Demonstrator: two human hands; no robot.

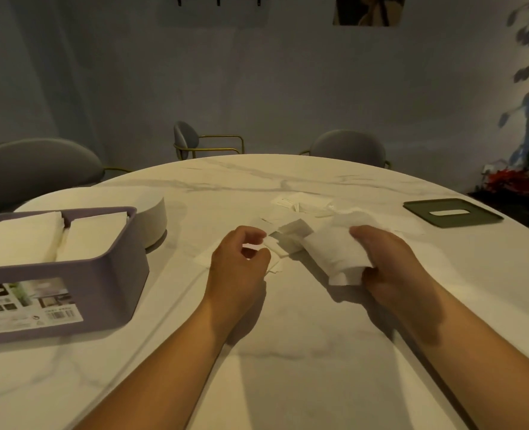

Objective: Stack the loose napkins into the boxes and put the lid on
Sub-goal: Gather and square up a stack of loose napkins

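A purple box (pixel 101 274) stands at the left of the marble table, with two stacks of white napkins (pixel 58 237) inside. Loose white napkins (pixel 291 237) lie scattered at the table's middle. My left hand (pixel 238 265) pinches the edge of one loose napkin there. My right hand (pixel 393 265) grips a bundle of folded napkins (pixel 334 249) just above the table. A dark green lid (pixel 452 212) with a slot lies flat at the far right.
A round white box (pixel 157 212) sits behind the purple box. Grey chairs (pixel 36 169) with gold frames ring the far side of the table. A plant and red flowers (pixel 508 181) stand at the right wall.
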